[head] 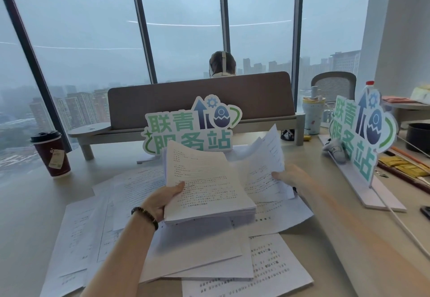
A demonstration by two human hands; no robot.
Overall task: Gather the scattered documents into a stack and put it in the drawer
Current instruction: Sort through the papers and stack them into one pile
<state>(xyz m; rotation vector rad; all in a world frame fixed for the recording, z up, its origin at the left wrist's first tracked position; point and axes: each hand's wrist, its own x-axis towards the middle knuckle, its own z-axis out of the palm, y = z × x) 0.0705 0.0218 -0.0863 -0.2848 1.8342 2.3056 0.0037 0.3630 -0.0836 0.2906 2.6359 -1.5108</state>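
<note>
My left hand (162,198) grips a thick stack of printed documents (207,180) by its left edge, thumb on top, and holds it tilted above the desk. My right hand (293,178) pinches a few loose sheets (267,157) that stand raised just right of the stack. Many more scattered sheets (200,248) lie overlapping on the light wooden desk (28,215) beneath both hands. No drawer is in view.
A red coffee cup with a black lid (52,154) stands at the left. Two green cut-out signs (190,127) (363,134) stand behind and to the right of the papers. A desk divider (200,96), a person's head behind it, a bottle and a white cable (400,222) are nearby.
</note>
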